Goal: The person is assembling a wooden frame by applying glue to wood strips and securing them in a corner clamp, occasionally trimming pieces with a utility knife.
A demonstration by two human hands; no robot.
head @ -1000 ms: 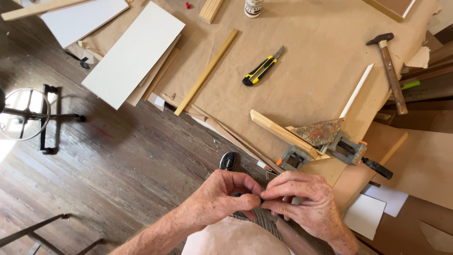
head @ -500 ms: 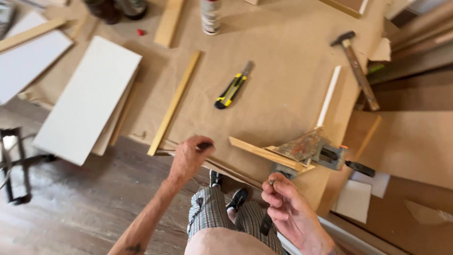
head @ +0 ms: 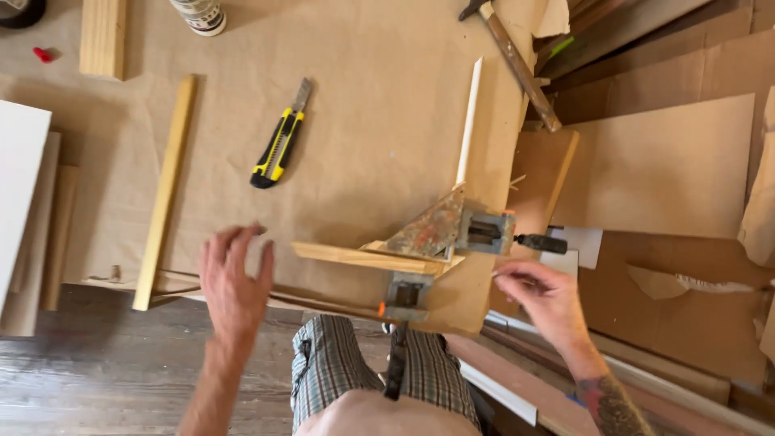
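A metal corner clamp [head: 440, 234] sits on brown paper and holds two wooden strips at a right angle: one strip [head: 363, 257] runs left, a pale strip [head: 468, 121] runs away from me. My left hand [head: 236, 278] hovers open, fingers spread, just left of the horizontal strip. My right hand [head: 542, 297] is to the right of the clamp, below its black screw handle [head: 542, 242], with thumb and forefinger pinched together; I cannot tell whether something small is between them.
A yellow and black utility knife [head: 278, 145] lies left of the clamp. A long wooden strip [head: 165, 190] lies further left. A hammer [head: 517, 64] rests at the top right. White boards [head: 20, 186] lie at the left edge, and cardboard sheets [head: 662, 161] at the right.
One second ago both hands were together at my lap. They have moved apart and up toward the clamp. The view has shifted closer over the clamp.
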